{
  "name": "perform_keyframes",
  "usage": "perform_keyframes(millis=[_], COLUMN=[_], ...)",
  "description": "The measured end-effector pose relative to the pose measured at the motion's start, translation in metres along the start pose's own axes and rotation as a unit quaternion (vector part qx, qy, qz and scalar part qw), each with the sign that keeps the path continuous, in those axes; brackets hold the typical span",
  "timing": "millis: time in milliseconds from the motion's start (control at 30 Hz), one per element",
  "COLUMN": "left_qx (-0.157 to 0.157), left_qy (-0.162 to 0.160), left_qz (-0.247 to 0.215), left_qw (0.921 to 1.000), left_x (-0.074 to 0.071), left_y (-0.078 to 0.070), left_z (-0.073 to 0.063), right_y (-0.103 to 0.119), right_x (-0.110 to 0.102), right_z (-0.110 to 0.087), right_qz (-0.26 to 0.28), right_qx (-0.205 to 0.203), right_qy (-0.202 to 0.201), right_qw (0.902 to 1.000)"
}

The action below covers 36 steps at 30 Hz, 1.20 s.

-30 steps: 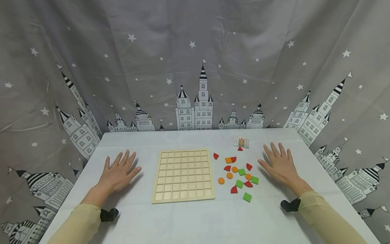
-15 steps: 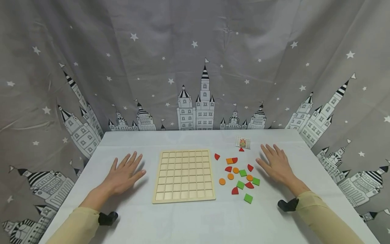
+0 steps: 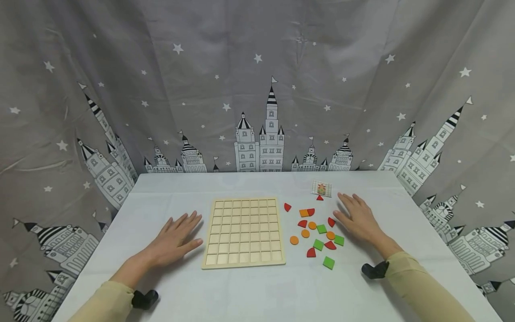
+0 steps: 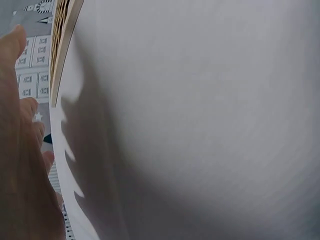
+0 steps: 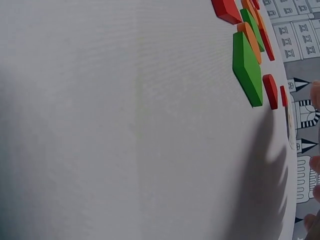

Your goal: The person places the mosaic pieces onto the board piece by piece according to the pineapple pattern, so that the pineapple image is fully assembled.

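Observation:
My left hand hovers palm down just left of a wooden grid board, fingers extended and holding nothing; its shadow falls on the cloth in the left wrist view. To the board's right lie scattered flat pieces: green squares, orange discs, red quarter-circles, a red triangle and an orange square. Over the table beside these pieces, my right hand has its fingers extended, nothing in it. Behind the triangle is a small card with a printed coloured pattern.
A white cloth covers the table. Beyond its back edge hangs a grey curtain printed with castles and stars. Black wrist devices sit on both forearms.
My left hand has moved right, towards the board. The right hand has shifted left, nearer the pieces and the card. The board and pieces have not been moved by the hands.

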<state>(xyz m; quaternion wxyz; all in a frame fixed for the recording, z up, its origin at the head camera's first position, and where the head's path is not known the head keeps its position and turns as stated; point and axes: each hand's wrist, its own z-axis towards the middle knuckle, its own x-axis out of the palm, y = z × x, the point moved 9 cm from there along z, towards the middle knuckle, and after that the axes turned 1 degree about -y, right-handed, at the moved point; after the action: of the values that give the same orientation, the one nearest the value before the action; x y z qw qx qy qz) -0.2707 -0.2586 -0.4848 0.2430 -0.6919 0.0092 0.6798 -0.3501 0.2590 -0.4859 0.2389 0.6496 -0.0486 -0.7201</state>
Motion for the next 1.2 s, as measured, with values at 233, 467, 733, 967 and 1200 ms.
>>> perform_keyframes(millis=[233,467,733,967,1200], left_qx=[0.045,0.07,0.053,0.043,0.038], left_qy=[0.007,0.012,0.015,0.019,0.026], left_qz=[-0.03,-0.035,-0.06,-0.064,-0.059], left_qw=[0.9985,0.9969,0.9967,0.9968,0.9972], left_x=[0.009,0.015,0.016,0.018,0.021], left_y=[-0.013,-0.018,-0.017,-0.015,-0.013], left_z=[-0.001,-0.001,-0.001,0.0,0.003], right_y=[0.001,0.003,0.002,-0.005,-0.011], right_x=[0.007,0.011,0.012,0.009,0.005], right_z=[-0.001,-0.003,-0.003,0.005,0.02], right_qz=[0.004,0.006,0.009,0.042,0.046], right_qx=[0.002,0.002,0.005,0.031,0.042], right_qy=[0.008,0.014,0.019,0.021,0.001], right_qw=[1.0,0.9999,0.9998,0.9984,0.9981])
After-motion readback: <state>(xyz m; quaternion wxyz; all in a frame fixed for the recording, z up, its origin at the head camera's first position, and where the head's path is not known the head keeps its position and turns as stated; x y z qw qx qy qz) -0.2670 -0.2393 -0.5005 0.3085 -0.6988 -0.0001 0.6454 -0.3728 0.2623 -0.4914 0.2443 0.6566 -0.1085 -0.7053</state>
